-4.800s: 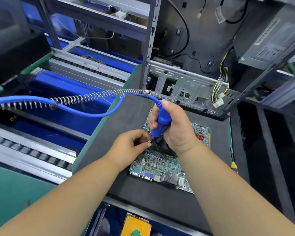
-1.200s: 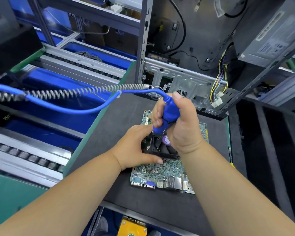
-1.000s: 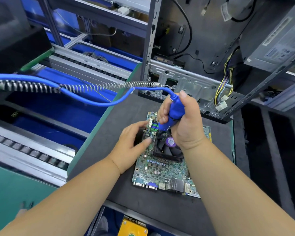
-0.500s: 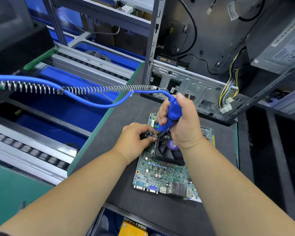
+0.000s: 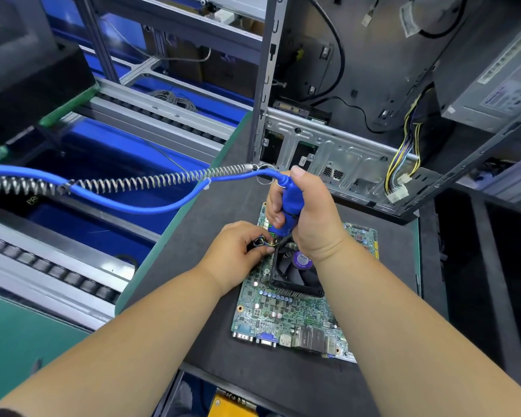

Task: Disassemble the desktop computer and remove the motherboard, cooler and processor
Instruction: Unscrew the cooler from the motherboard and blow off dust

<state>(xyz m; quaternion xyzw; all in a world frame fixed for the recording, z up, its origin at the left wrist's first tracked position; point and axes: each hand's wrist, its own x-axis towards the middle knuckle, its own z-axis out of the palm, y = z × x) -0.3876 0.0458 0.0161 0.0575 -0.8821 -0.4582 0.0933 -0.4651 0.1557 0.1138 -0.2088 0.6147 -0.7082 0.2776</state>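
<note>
- Motherboard [image 5: 286,314] flat on dark work mat [image 5: 211,341], port row at near edge, out of the case.
- Cooler [image 5: 295,272] still seated on board: black fan frame, purple hub label, fins showing along near side.
- Right hand [image 5: 310,218] wrapped around blue powered screwdriver [image 5: 291,203], thumb up on top; tool upright, tip down at far-left corner of cooler. Tip itself hidden by fingers.
- Blue hose [image 5: 151,206] and metal coil spring [image 5: 151,180] running from top of tool off to the left.
- Left hand [image 5: 238,254] just left of cooler, fingers curled, pinching small bundle of thin coloured fan wires [image 5: 260,242] at cooler's far-left corner.
- Processor not visible; under cooler or elsewhere, cannot tell.
- Open computer case [image 5: 343,152] standing at far edge of mat, touching it; grey power supply [image 5: 494,85] at upper right, yellow-and-black cable loom [image 5: 403,158] hanging with white connectors.
- Roller conveyor [image 5: 57,275] with blue bins at left of bench.
- Yellow item [image 5: 232,404] partly in view below near edge of mat; identity unclear.
</note>
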